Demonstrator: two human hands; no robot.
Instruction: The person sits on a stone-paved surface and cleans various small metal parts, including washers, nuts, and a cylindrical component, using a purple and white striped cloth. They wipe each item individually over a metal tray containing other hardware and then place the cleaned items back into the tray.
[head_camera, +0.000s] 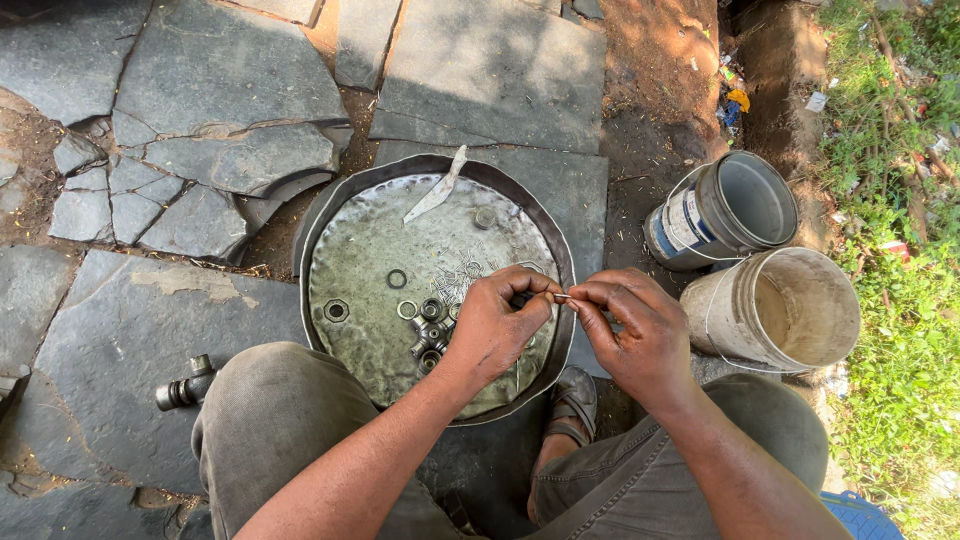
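Observation:
My left hand (498, 325) and my right hand (628, 322) meet over the right side of a round metal pan (350, 195) on the ground. Together their fingertips pinch a small thin metal pin (561, 297). In the pan, just left of my left hand, lies a cross-shaped metal joint (430, 335) with small bearing cups, a few metal rings (397, 279), a hex nut (337, 311) and a scatter of thin needle pins (455, 268). A flat metal strip (437, 190) rests at the pan's far edge.
Two worn buckets (735, 205) (790, 305) lie tipped to the right of the pan. A metal shaft piece (185, 388) sits by my left knee. Cracked stone slabs, dirt and a grassy verge with litter surround me. My sandalled foot (572, 400) is under the pan's edge.

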